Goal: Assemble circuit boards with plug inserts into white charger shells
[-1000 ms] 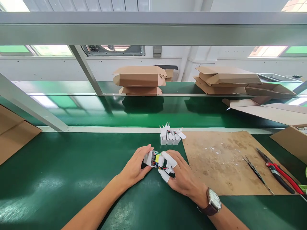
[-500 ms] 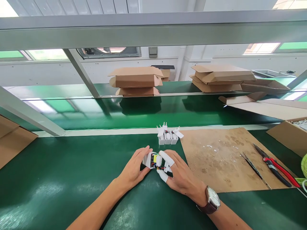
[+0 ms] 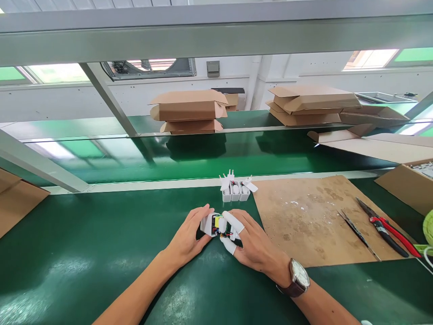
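Left hand [image 3: 187, 232] grips a white plastic housing [image 3: 206, 224] between thumb and fingers, its open end facing right. Right hand [image 3: 257, 243], with white finger cots [image 3: 234, 222], pinches the wired circuit assembly [image 3: 220, 225] at that opening. Both parts sit over the green work surface [image 3: 101, 234], nearer the wearer than three white casings [image 3: 236, 197].

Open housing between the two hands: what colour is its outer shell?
The shell is white, seen best in the head view.
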Motion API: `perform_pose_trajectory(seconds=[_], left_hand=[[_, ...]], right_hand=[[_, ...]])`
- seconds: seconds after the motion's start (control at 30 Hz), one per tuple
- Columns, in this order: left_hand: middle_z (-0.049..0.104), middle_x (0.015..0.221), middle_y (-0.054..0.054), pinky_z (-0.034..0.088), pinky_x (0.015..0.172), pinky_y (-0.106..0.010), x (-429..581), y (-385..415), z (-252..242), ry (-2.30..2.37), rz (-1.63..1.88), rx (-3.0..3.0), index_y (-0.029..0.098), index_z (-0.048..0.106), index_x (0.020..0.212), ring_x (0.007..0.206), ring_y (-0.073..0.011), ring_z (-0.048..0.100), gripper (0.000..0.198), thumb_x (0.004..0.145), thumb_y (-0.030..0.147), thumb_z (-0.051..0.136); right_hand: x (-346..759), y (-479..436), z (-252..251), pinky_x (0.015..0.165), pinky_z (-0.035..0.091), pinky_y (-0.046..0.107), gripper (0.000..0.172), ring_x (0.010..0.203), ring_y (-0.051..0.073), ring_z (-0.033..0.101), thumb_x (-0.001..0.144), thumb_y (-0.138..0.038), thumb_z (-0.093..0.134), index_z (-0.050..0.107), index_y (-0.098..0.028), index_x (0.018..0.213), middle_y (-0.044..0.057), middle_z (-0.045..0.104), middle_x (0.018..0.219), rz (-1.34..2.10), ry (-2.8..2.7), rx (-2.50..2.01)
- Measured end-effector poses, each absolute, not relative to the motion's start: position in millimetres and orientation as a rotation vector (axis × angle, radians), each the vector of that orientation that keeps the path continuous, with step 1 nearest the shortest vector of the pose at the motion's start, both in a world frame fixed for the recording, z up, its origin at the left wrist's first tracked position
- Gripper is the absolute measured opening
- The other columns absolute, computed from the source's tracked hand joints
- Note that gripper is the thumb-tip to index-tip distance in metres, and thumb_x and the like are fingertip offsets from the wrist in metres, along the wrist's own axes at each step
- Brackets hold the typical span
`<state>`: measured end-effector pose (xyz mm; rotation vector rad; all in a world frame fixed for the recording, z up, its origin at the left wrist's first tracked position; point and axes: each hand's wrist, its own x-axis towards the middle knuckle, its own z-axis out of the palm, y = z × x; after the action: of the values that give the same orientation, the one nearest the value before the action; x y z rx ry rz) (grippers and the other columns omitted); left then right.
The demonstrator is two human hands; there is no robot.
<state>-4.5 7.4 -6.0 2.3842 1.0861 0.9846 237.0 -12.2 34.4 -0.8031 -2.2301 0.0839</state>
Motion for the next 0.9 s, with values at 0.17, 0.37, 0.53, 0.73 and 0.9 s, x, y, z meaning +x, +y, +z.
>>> perform_pose_trajectory(seconds=[0.17, 0.37, 0.53, 0.73, 0.9], left_hand=[[0.062, 0.138, -0.011, 0.054, 0.108, -0.047, -3, 7, -1, 1.074, 1.026, 2.402, 0.029, 0.029, 0.155, 0.128, -0.0252, 0.06, 0.069, 0.096, 0.025, 0.063], [0.062, 0.139, -0.011, 0.053, 0.11, -0.047, -3, 8, -3, 1.043, 1.041, 2.399, 0.03, 0.027, 0.157, 0.13, -0.0249, 0.058, 0.072, 0.095, 0.023, 0.064], [0.06, 0.143, -0.012, 0.053, 0.11, -0.047, -1, 5, -8, 1.001, 0.98, 2.343, 0.031, 0.024, 0.158, 0.131, -0.0255, 0.06, 0.074, 0.095, 0.023, 0.064], [0.061, 0.143, -0.012, 0.056, 0.106, -0.045, 10, 0, -5, 0.949, 0.878, 2.197, 0.029, 0.016, 0.16, 0.126, -0.0244, 0.064, 0.076, 0.096, 0.021, 0.057], [0.067, 0.13, -0.01, 0.059, 0.102, -0.041, 9, 2, -6, 0.94, 1.078, 1.984, 0.027, 0.033, 0.152, 0.119, -0.0222, 0.068, 0.064, 0.095, 0.028, 0.061]], right_hand=[[236, -12, 32, 0.094, 0.06, 0.053, 0.062, 0.12, 0.034, 0.057, 0.094, -0.009, 0.056, 0.031, -0.013, 0.151, 0.02, 0.059, 0.126, 0.093, -2.203, -0.814], [236, -12, 32, 0.094, 0.06, 0.053, 0.054, 0.12, 0.034, 0.057, 0.094, -0.007, 0.055, 0.038, -0.011, 0.146, 0.021, 0.06, 0.125, 0.095, -2.213, -0.806], [235, -11, 28, 0.095, 0.059, 0.054, 0.055, 0.121, 0.034, 0.057, 0.097, -0.012, 0.056, 0.037, -0.017, 0.148, 0.019, 0.06, 0.126, 0.163, -2.224, -0.801], [242, -11, 29, 0.096, 0.058, 0.048, 0.064, 0.109, 0.028, 0.064, 0.097, -0.039, 0.069, 0.036, -0.025, 0.15, 0.011, 0.063, 0.117, 0.464, -2.053, -0.856], [241, -6, 22, 0.106, 0.054, 0.044, 0.04, 0.124, 0.025, 0.059, 0.098, -0.029, 0.065, 0.056, -0.029, 0.137, 0.011, 0.057, 0.135, 0.603, -2.07, -0.806]])
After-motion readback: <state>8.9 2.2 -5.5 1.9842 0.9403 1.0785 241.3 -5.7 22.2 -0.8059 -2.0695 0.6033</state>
